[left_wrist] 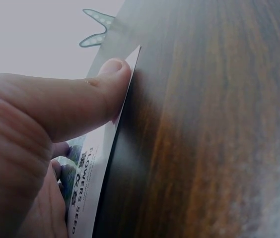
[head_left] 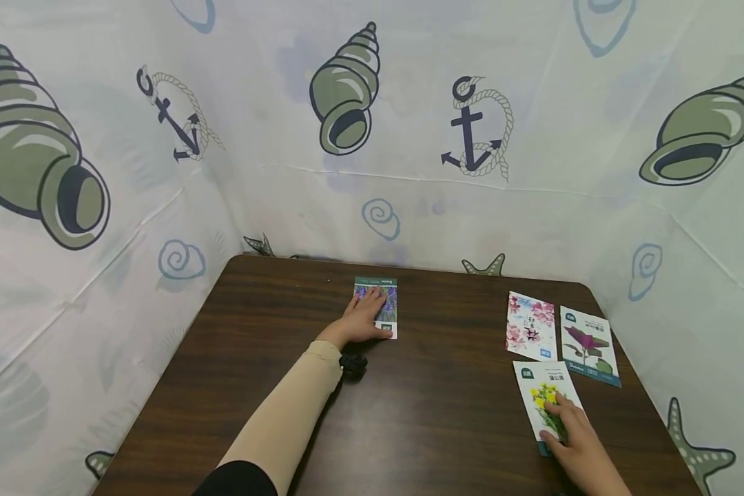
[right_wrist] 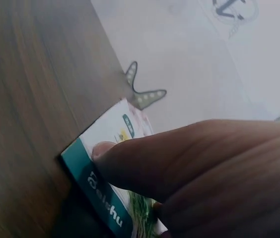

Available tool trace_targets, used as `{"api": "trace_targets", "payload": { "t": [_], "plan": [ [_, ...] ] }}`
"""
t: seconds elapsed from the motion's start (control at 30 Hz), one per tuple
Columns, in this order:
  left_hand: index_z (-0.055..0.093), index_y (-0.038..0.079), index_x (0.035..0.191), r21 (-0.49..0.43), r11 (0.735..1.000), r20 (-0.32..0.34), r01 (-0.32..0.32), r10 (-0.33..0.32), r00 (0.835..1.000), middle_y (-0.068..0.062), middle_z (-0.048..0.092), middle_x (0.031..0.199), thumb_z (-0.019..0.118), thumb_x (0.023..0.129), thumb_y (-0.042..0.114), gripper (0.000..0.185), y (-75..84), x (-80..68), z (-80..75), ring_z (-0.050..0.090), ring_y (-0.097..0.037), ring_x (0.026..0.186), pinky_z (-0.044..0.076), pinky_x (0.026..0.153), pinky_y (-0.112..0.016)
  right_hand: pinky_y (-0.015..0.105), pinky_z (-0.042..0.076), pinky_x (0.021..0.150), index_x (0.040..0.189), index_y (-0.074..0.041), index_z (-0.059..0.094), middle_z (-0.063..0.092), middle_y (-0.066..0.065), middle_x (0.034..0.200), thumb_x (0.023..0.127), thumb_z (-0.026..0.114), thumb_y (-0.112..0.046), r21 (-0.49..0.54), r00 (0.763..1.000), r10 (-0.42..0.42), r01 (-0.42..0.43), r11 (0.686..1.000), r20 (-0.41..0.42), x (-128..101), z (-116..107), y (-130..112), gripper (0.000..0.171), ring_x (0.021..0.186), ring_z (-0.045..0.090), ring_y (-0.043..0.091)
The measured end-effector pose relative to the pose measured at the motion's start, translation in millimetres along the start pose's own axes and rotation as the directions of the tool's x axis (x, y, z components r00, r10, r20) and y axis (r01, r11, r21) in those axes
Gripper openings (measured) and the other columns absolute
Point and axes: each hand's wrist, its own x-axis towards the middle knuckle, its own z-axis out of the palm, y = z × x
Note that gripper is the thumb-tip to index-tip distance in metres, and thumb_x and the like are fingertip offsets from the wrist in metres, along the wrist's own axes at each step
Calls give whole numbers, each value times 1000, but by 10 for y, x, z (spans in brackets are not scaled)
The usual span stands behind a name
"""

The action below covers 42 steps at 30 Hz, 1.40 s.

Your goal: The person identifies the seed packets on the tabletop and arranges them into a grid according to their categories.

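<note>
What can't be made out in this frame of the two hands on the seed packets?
- Purple-flower packet: the left hand covers most of its face in the head view; the left wrist view cuts it off at the lower edge.
- Yellow-flower packet: its near end lies under the right hand.
- Small print on the two packets by the table's right edge: too small.
- Right wrist view: blurred, and the thumb fills it.

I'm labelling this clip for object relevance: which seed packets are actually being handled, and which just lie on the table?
In hand:
- purple-flower packet, under the left hand
- yellow-flower packet, under the right hand

Lying about:
- pink-blossom packet
- purple-leaf packet
- small black object beside the left wrist
</note>
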Motion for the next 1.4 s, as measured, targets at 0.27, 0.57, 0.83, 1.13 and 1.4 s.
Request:
{"api": "trace_targets", "payload": {
  "t": [0.27,0.57,0.83,1.13,1.4],
  "plan": [
    [13,16,177,14,1000,-17,12,-12,1000,-4,-5,186,75,99,58,109,-23,47,13,-8,-24,173,-10,139,-54,83,31,117,147,-1,60,32,40,169,99,80,-17,-20,990,-129,128,992,-58,-8,148,-180,55,154,29,66],
    [11,17,177,24,1000,-8,6,-6,1000,-4,-6,186,74,99,59,109,-29,81,16,-9,-25,173,-10,139,-55,80,35,118,147,-5,64,40,33,169,98,81,-16,-26,979,-186,185,982,-78,4,305,-369,54,154,37,60],
    [12,16,177,15,1000,-13,-1,2,1000,-5,-5,186,76,97,59,111,-10,91,7,-9,-25,173,-12,138,-54,77,45,110,145,-8,69,52,30,162,93,88,-18,-70,951,-275,267,961,-142,4,377,-454,56,146,51,58],
    [12,17,177,2,1000,-21,-8,8,1000,-4,-5,186,76,98,58,110,-30,104,15,-9,-25,173,-11,138,-55,75,48,106,148,-12,68,55,26,161,93,88,-22,-132,927,-344,327,936,-148,60,544,-673,59,143,55,54],
    [9,18,177,-29,1000,6,6,-6,1000,-3,-6,186,76,98,59,112,-26,43,28,-11,-23,173,-12,138,-55,78,29,125,161,-14,56,34,23,176,100,80,-22,-40,965,-260,258,965,-46,97,650,-802,66,162,31,54]
  ]
}}
